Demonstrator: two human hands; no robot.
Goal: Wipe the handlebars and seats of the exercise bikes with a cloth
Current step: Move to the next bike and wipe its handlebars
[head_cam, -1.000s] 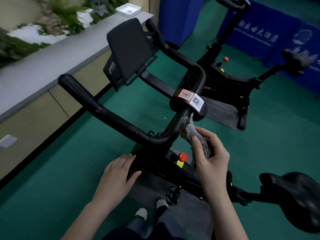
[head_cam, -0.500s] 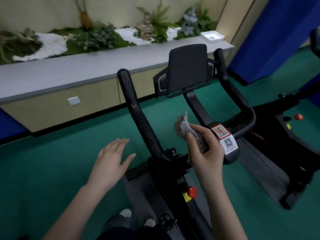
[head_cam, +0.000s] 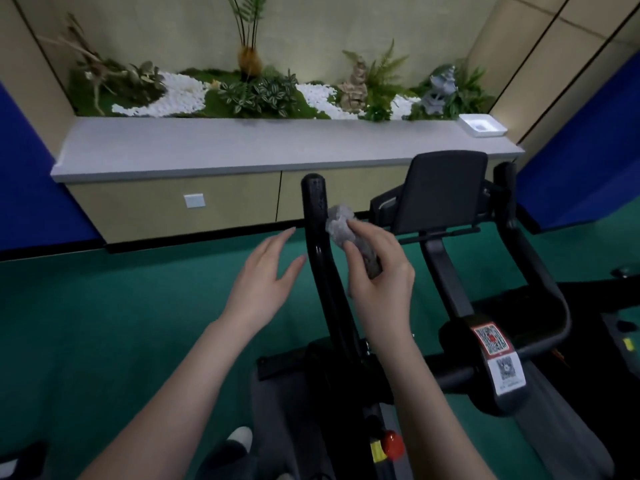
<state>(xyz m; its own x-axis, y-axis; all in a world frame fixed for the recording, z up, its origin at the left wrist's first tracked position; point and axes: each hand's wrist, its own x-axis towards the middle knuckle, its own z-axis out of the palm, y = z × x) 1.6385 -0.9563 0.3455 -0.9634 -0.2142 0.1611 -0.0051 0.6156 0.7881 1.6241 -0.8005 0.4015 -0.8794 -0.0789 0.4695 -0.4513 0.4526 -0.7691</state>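
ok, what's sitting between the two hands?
Head view: the black handlebar arm runs between the left hand and the right hand, which grips the grey cloth at the bar's right edge.

A crumpled grey cloth [head_cam: 341,225] is sitting bunched in the fingers of the right hand [head_cam: 379,268], touching the glossy black left handlebar [head_cam: 317,233] from its 3 o'clock side, near the rounded tip. The right handlebar [head_cam: 530,258], also black, is curving upward at 3 o'clock, well apart from the cloth.

Right hand [head_cam: 379,271] with grey cloth [head_cam: 341,225] against left handlebar [head_cam: 320,244].
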